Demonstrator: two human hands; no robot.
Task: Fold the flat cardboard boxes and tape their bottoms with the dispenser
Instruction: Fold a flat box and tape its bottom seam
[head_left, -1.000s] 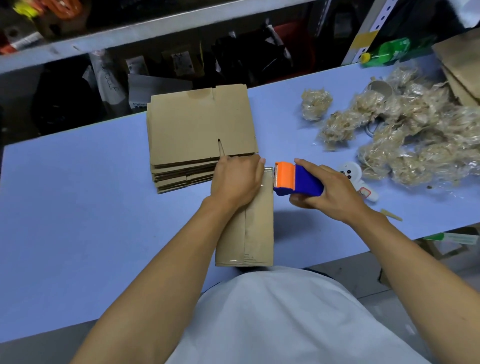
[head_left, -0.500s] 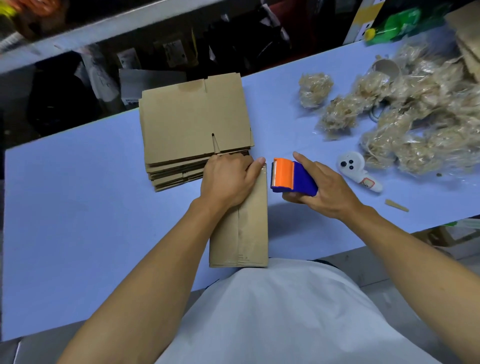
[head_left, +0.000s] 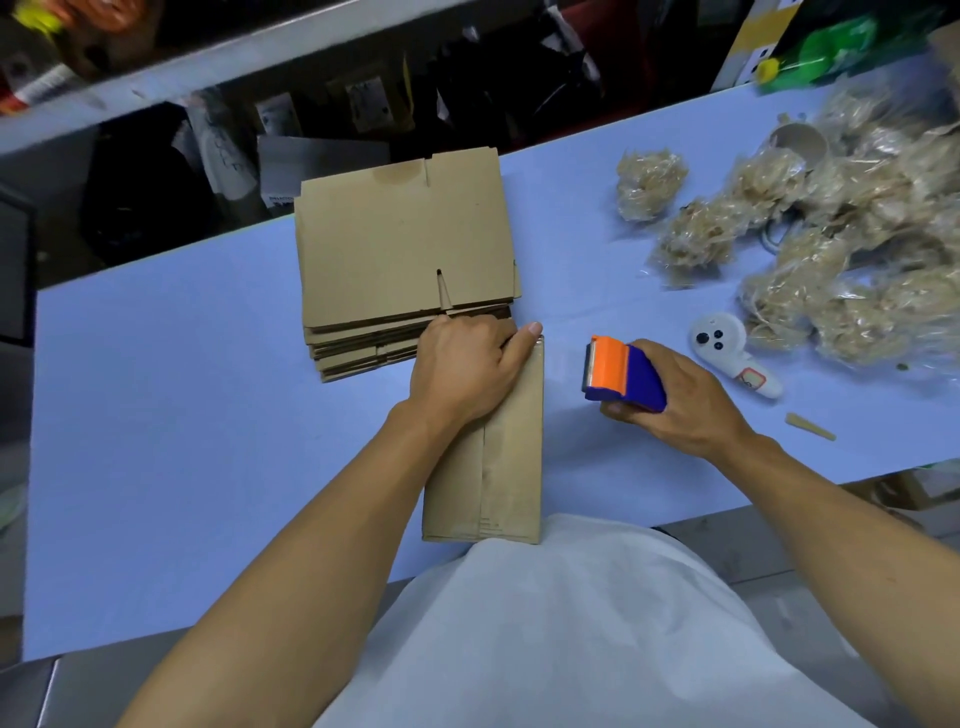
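A folded brown cardboard box (head_left: 509, 467) stands on the blue table (head_left: 182, 441) right in front of me, its seamed face turned up. My left hand (head_left: 465, 371) grips the box's far end, fingers curled over the edge and thumb along the right corner. Holding the orange-and-blue tape dispenser (head_left: 621, 374), my right hand (head_left: 675, 397) hovers a short way right of the box, clear of it. Just behind the box lies a stack of flat cardboard boxes (head_left: 400, 249).
A heap of clear bags with straw-like filling (head_left: 831, 249) covers the table's right side. A white handheld device (head_left: 732, 358) and a small cardboard scrap (head_left: 810, 427) lie near my right hand. Dark shelving with clutter runs behind the table.
My right hand has pulled the tape dispenser away from the box's far right corner, rightward. My left hand stays on the box's far end.
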